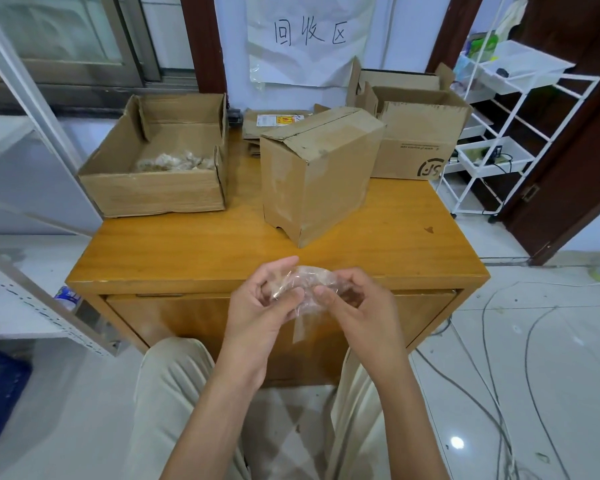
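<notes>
— Tape first: where was it?

— The wad of clear tape (303,282) was in the air just in front of the wooden table (222,244), level with its near edge and not touching it. Both hands held it between them.

— How did the left hand (257,306) have it?

— Its fingers (278,268) were curled over the top of the wad and the thumb pressed in from below, so the tape was pinched at its left end.

— And the right hand (354,306)?

— The same from the other side. The thumb (321,293) lay flat on the front of the wad, and the other fingers were bent behind it with the plastic between them. Neither hand was spread.

— Did anything hang loose?

— A loose strip (300,327) trailed down from the wad, below both thumbs and in front of the table's drawer.

— What stood on the table?

— A closed cardboard box (319,174) stood at the table's middle. An open box (153,188) sat on its far left corner with pale scraps inside, too blurred to name. Two more open boxes (416,140) stood at its far right.
</notes>
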{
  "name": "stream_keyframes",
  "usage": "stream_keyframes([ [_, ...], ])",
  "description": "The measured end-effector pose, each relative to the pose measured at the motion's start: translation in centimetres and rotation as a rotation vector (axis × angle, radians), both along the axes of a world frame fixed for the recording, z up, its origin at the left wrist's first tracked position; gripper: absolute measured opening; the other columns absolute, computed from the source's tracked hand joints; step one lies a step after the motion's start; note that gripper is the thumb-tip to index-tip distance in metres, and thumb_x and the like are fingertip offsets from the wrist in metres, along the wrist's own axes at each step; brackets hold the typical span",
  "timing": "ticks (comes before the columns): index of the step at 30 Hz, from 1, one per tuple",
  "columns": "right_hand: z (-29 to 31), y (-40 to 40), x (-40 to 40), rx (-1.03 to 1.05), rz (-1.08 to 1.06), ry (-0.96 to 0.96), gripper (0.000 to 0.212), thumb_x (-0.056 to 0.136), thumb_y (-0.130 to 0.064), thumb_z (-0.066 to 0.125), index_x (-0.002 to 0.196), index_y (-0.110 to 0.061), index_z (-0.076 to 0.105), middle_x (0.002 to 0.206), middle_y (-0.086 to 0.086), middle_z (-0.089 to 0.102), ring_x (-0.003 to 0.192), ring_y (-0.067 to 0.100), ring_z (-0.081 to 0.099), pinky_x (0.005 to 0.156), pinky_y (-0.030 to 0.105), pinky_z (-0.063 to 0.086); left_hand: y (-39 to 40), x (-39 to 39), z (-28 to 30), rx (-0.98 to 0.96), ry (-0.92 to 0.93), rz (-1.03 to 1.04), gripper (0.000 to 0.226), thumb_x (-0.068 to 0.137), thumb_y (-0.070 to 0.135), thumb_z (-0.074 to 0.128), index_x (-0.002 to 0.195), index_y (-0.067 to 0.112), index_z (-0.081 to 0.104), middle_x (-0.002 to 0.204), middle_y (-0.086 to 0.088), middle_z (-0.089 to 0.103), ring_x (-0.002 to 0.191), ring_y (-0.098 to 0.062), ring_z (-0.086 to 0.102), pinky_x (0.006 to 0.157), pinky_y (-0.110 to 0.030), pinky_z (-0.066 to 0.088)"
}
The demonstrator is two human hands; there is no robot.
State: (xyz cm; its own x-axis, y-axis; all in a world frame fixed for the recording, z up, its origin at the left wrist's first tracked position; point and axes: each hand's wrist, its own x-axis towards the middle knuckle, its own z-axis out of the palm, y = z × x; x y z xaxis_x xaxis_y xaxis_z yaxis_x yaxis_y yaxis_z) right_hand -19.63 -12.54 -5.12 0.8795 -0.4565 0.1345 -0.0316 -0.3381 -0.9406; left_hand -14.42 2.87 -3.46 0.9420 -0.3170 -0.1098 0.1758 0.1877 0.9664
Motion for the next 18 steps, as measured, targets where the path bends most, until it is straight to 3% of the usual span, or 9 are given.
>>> stream_keyframes([
  [2,0.1,0.4,0.0,-0.055,-0.084,-0.026,0.015,0.09,-0.038,0.082,0.095,-0.032,0.069,0.083,-0.012,0.075,0.075,0.008,0.069,0.069,0.032,0.053,-0.3,-0.1,-0.1,0.049,-0.085,0.067,0.034,0.09,0.007,0.078,0.118,0.025,0.074,0.103,-0.001,0.079,0.099,-0.019,0.075,0.085,-0.032,0.06],
  [5,0.3,1.3,0.3,-0.221,-0.281,-0.042,0.016,0.09,-0.035,0.08,0.091,-0.031,0.065,0.079,-0.016,0.072,0.072,0.005,0.066,0.065,0.031,0.052,-1.0,-0.9,-0.1,0.18,-0.266,0.108,0.025,0.089,0.017,0.081,0.112,0.025,0.077,0.103,0.009,0.079,0.097,-0.011,0.074,0.082,-0.026,0.06],
  [7,0.4,1.4,0.5,-0.181,-0.347,-0.085,0.015,0.091,-0.031,0.08,0.092,-0.028,0.066,0.08,-0.015,0.072,0.072,0.005,0.067,0.066,0.031,0.053,-1.4,-1.4,0.3,0.132,-0.308,0.077,0.024,0.093,0.03,0.072,0.115,0.022,0.078,0.113,0.009,0.077,0.107,-0.008,0.072,0.086,-0.021,0.057],
  [10,0.7,1.1,0.3,-0.105,-0.343,-0.127,0.014,0.09,-0.026,0.082,0.093,-0.024,0.069,0.08,-0.015,0.073,0.075,0.004,0.069,0.067,0.023,0.052,-1.4,-1.5,0.4,0.006,-0.259,0.016,0.034,0.1,0.032,0.055,0.114,0.013,0.079,0.121,0.002,0.075,0.119,-0.012,0.067,0.093,-0.025,0.056],
  [14,0.7,0.8,0.1,0.04,-0.233,-0.095,0.013,0.09,-0.027,0.082,0.091,-0.024,0.07,0.078,-0.011,0.074,0.069,0.008,0.068,0.065,0.031,0.054,-0.7,-0.7,0.1,-0.126,-0.065,-0.045,0.03,0.09,0.016,0.072,0.119,0.009,0.076,0.114,-0.004,0.077,0.106,-0.016,0.072,0.09,-0.029,0.058],
  [18,0.4,0.9,0.2,0.065,-0.141,-0.04,0.016,0.09,-0.029,0.082,0.087,-0.024,0.067,0.078,-0.008,0.074,0.066,0.009,0.065,0.063,0.037,0.054,-0.7,-0.5,0.2,-0.101,-0.046,-0.021,0.037,0.083,0.019,0.079,0.119,0.019,0.075,0.111,0.005,0.075,0.091,-0.012,0.072,0.074,-0.028,0.059],
])
